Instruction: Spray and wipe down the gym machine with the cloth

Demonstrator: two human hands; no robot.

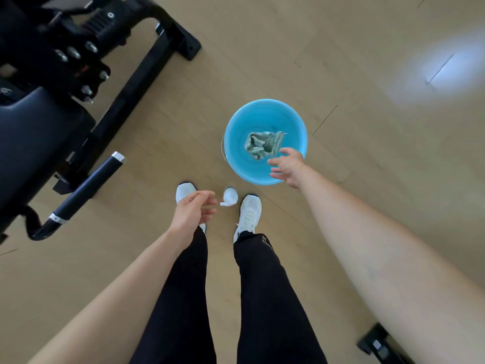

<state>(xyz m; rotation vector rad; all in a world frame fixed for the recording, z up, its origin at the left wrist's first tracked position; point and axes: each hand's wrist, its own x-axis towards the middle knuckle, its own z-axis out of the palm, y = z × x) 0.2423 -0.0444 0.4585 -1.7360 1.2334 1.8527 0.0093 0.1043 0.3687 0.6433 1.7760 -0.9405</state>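
Note:
A crumpled grey-green cloth [263, 144] lies at the bottom of a blue bucket [241, 124] on the wooden floor. My right hand [287, 165] hovers over the bucket's near rim, fingers spread and empty, just beside the cloth. A white spray bottle [230, 197] stands on the floor between my two white shoes. My left hand [195, 210] hangs above my left shoe, fingers loosely curled, holding nothing, a little left of the bottle. The black gym machine [52, 101] fills the upper left, with a padded seat and a handle bar [89, 186].
The machine's black base frame [168, 46] runs diagonally across the floor towards the top. Another black machine foot [378, 344] shows at the bottom right. Open wooden floor lies to the right of the bucket.

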